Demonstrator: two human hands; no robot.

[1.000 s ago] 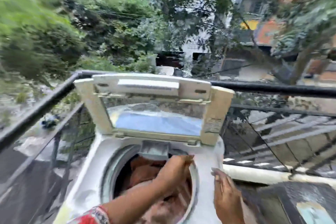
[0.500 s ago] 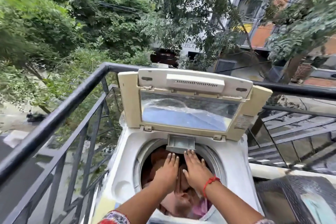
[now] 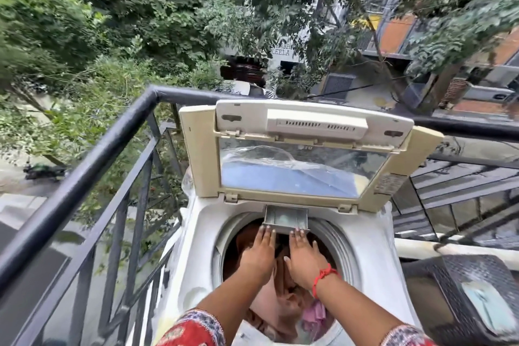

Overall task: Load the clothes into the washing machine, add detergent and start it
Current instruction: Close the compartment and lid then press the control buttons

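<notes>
While the top-loading washing machine (image 3: 196,236) stands with its lid (image 3: 306,154) raised upright against a black balcony railing (image 3: 84,174), I see both of my hands stretched flat over the drum opening, palms down. My left hand (image 3: 259,254) and my right hand (image 3: 303,258) lie side by side, fingers straight and spread, each grip open and holding nothing. The fingertips (image 3: 266,230) of both hands touch the front edge of the small grey detergent drawer (image 3: 286,218), which juts out from the back rim of the opening just below the lid hinge. Clothes (image 3: 283,298) in brown, peach and pink fill the drum beneath my palms; whether the hands press on the fabric or only hover above it I cannot tell. A red thread bracelet (image 3: 323,278) circles my right wrist, and patterned red sleeves (image 3: 193,331) show at the bottom edge. A dark woven laundry basket (image 3: 449,289) sits just right of the machine. Trees and buildings fill the background beyond the railing
</notes>
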